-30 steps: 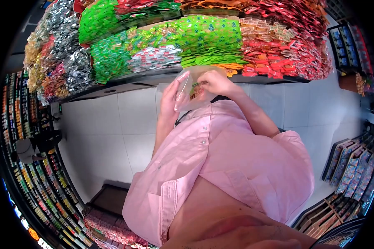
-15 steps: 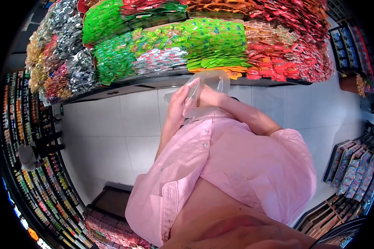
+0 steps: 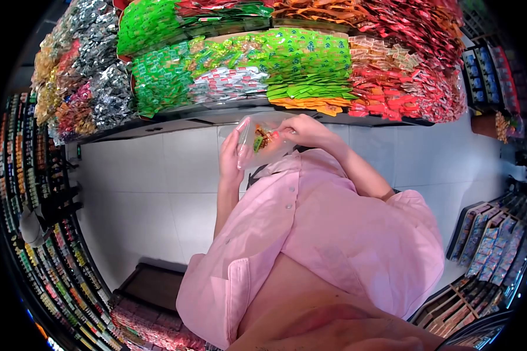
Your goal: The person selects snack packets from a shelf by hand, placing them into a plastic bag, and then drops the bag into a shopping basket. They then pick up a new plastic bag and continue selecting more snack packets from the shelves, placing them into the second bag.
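Note:
A clear plastic bag (image 3: 263, 157) is held in front of my waist, with a few small red, green and brown packets (image 3: 260, 139) showing through it. My left hand (image 3: 233, 153) grips the left side of the bag, fingers along its edge. At the bag's upper right edge, my right hand (image 3: 303, 130) has its fingers closed on the plastic. Its fingertips are partly hidden. Just beyond both hands lie heaped green snack packets (image 3: 307, 52) and orange packets (image 3: 310, 105) on the display.
Silver packets (image 3: 108, 88) pile up at the far left and red packets (image 3: 404, 93) at the right of the display. Curved shelves (image 3: 58, 251) line the left side. A person (image 3: 35, 225) stands by them. A grey tiled floor (image 3: 140, 181) lies below.
My hands have moved apart, the left one slightly left and the right one out from behind the plastic. The bag is spread wider, and colourful packets now show in it.

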`<action>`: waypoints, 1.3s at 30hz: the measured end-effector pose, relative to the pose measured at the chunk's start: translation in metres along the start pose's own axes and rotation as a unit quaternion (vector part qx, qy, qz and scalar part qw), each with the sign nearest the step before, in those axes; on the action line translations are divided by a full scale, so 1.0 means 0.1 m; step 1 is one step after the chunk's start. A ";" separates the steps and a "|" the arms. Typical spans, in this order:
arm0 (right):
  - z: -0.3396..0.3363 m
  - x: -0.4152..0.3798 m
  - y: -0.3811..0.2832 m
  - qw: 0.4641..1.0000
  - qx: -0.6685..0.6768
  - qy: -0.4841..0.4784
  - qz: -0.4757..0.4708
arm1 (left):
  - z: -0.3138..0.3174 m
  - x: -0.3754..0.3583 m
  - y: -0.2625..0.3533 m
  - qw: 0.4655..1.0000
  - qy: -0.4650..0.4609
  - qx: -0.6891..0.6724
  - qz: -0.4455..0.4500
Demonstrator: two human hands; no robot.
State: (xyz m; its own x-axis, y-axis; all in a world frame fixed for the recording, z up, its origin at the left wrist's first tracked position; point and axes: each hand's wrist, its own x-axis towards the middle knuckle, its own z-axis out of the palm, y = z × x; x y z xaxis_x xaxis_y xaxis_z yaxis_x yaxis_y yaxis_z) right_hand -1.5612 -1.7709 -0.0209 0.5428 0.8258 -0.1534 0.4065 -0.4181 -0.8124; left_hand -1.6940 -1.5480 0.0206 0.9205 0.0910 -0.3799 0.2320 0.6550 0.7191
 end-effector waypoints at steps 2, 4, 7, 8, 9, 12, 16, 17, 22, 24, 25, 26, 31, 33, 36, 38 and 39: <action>0.00 -0.01 -0.06 1.000 0.009 -0.004 0.023 | -0.05 -0.01 -0.01 1.000 0.013 0.012 0.000; 0.03 -0.01 -0.12 0.999 0.002 -0.001 0.045 | -0.09 -0.01 -0.01 1.000 0.023 0.018 0.008; 0.03 0.04 -0.26 0.999 -0.016 -0.007 0.032 | -0.14 0.01 -0.01 0.998 0.040 0.033 0.020; 0.05 0.06 -0.27 1.000 -0.014 0.002 0.026 | -0.18 0.01 -0.01 0.998 0.042 0.037 0.025; 0.07 0.08 -0.28 1.000 -0.011 0.012 0.020 | -0.21 0.01 -0.01 0.998 0.043 0.042 0.030; 0.10 0.14 -0.33 0.999 -0.007 0.038 0.005 | -0.28 0.00 0.02 0.997 0.050 0.040 0.030; 0.09 0.20 -0.39 0.999 -0.004 0.045 0.010 | -0.38 -0.06 0.06 0.999 0.029 -0.004 0.014; 0.09 0.21 -0.41 0.999 -0.001 0.047 0.011 | -0.43 -0.05 0.05 1.000 0.002 -0.019 0.017; 0.10 0.24 -0.43 0.998 0.006 0.050 0.025 | -0.32 -0.06 0.12 0.999 0.036 -0.005 0.001; 0.11 0.25 -0.41 0.998 0.007 0.054 0.024 | -0.31 -0.06 0.14 0.999 0.043 -0.003 -0.003; 0.12 0.25 -0.40 0.998 0.007 0.056 0.024 | -0.31 -0.05 0.14 0.999 0.043 -0.005 -0.004; 0.13 0.26 -0.37 0.998 0.009 0.059 0.022 | -0.31 -0.05 0.14 0.999 0.043 -0.007 -0.006; 0.14 0.30 -0.31 0.998 0.010 0.069 0.012 | -0.35 -0.01 0.16 0.999 0.044 -0.004 -0.015; 0.14 0.32 -0.27 0.997 0.011 0.076 -0.006 | -0.32 0.02 0.17 0.998 0.060 0.004 -0.016; 0.13 0.33 -0.21 0.996 0.006 0.084 -0.015 | -0.25 0.06 0.19 0.997 0.074 0.018 -0.015; 0.12 0.33 -0.17 0.996 0.007 0.090 -0.016 | -0.24 0.07 0.19 0.998 0.053 0.025 -0.010; 0.11 0.33 -0.15 0.995 0.009 0.094 -0.018 | -0.26 0.08 0.20 0.999 0.034 0.014 -0.011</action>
State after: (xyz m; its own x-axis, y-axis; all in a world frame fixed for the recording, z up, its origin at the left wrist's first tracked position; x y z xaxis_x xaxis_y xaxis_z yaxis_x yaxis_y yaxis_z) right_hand -1.5572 -1.7337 -0.0199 0.6567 0.7540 -0.0179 0.4151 -0.3811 -0.8261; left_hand -1.6905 -1.5152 0.0169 0.8923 0.1282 -0.4328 0.2604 0.6369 0.7256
